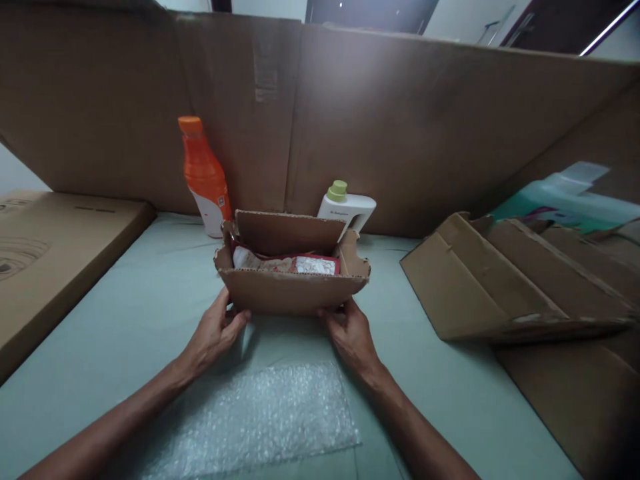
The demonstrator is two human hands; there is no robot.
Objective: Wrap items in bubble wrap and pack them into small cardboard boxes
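Note:
A small open cardboard box [293, 292] is in front of me, its far flap standing up. Inside lies a red and white packet [315, 265], partly hidden by the box's near wall. My left hand [217, 331] grips the box's lower left corner, thumb on the near side. At the lower right corner, my right hand [354, 333] holds it the same way. The fingers of both hands are partly hidden under and behind the box. Below, a sheet of bubble wrap [280, 413] lies flat between my forearms.
Behind the box stand an orange bottle [204, 167] and a white bottle with a green cap [345, 203]. A large flat carton [60, 247] lies at left. On the right are an open cardboard box [480, 280] and a teal bottle [555, 197]. A tall cardboard panel [400, 127] spans the back.

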